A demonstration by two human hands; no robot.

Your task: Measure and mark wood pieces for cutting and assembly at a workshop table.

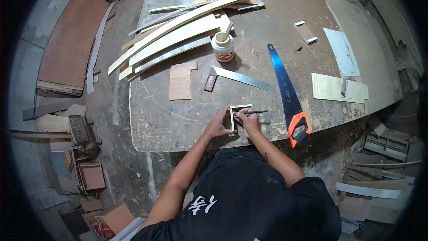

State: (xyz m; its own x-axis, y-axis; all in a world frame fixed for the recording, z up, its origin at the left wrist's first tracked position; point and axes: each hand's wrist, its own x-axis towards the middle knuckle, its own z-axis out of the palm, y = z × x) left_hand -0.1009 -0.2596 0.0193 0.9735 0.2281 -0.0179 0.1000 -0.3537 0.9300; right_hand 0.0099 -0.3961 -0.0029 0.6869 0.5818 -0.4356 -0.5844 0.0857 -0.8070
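Note:
At the near edge of the worktable, my left hand point(217, 126) grips a small wooden frame point(232, 119) made of thin strips, its fingers closed round the left side. My right hand point(248, 121) pinches a dark pencil point(257, 112), with its tip against the inner side of the frame. Beyond my hands lies a try square point(240, 78) with a dark red handle and a steel blade. A handsaw point(285, 89) with an orange handle rests to the right. The fingertips behind the frame are partly hidden.
On the worktable point(174, 127) stands an open white glue jar point(223, 48) with a stick in it. Long wooden strips point(178, 29) are piled far left. A plywood piece point(180, 81), a pale board point(336, 87) and a small tray-like piece point(306, 32) lie around.

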